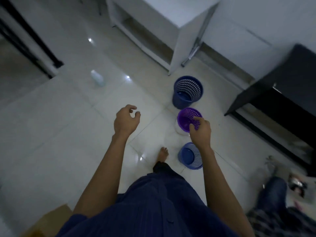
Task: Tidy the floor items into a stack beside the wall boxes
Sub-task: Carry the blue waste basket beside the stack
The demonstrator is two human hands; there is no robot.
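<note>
Much of the right side is blurred. At the lower right you see only a leg in jeans (271, 194), cut off by the frame, with some smeared clutter beside it. A cardboard box (51, 219) is clipped by the bottom left corner.

Your left hand (126, 119) hangs over bare floor (51, 134), fingers loosely curled and holding nothing. Your right hand (200, 130) has its fingers loosely bent and covers the near right rim of the purple mesh basket (186, 120). No finger is seen wrapped around the rim, and you cannot tell whether the hand touches it or hangs above it.

Three baskets stand upright in a row on the floor, mouths up and long axes vertical. The large blue mesh basket (188, 92) is just off the corner of the white shelf unit (179, 53). The purple one is next toward you, with a white rim (178, 130) showing beneath it; what that rim belongs to is unclear. The small blue mesh basket (189, 155) is partly hidden by your right forearm, beside your bare foot (164, 153).

A pale bottle (96, 79) lies blurred on the floor well to the left. A black table (273, 86) fills the right edge.
</note>
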